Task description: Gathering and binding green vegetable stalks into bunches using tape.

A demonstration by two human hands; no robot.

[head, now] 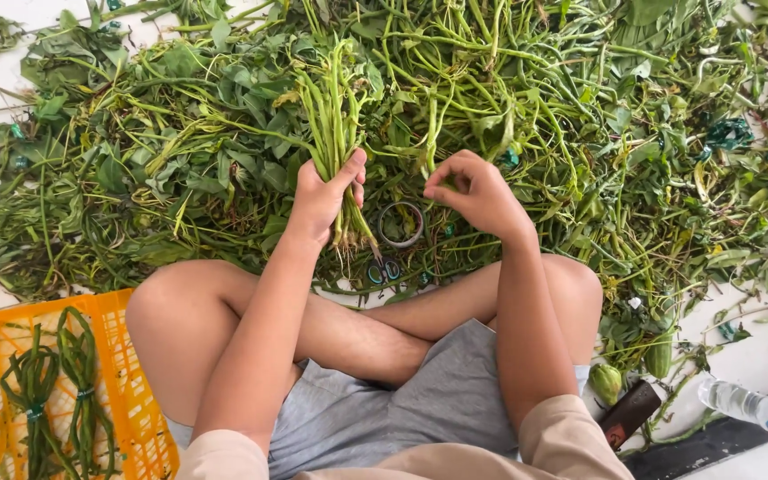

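2 hands worked over the stem pile [526, 98] on the floor: left hand [322, 197] clenched around an upright bunch [335, 116]; right hand [477, 191] pinched a stem. Keeping root ends level would have made a tidier bunch.

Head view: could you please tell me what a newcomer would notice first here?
A huge heap of green stems and leaves covers the floor ahead. The left hand grips a bunch of stems upright at centre; the right hand picks beside it. At lower left, an orange crate holds tied bundles.
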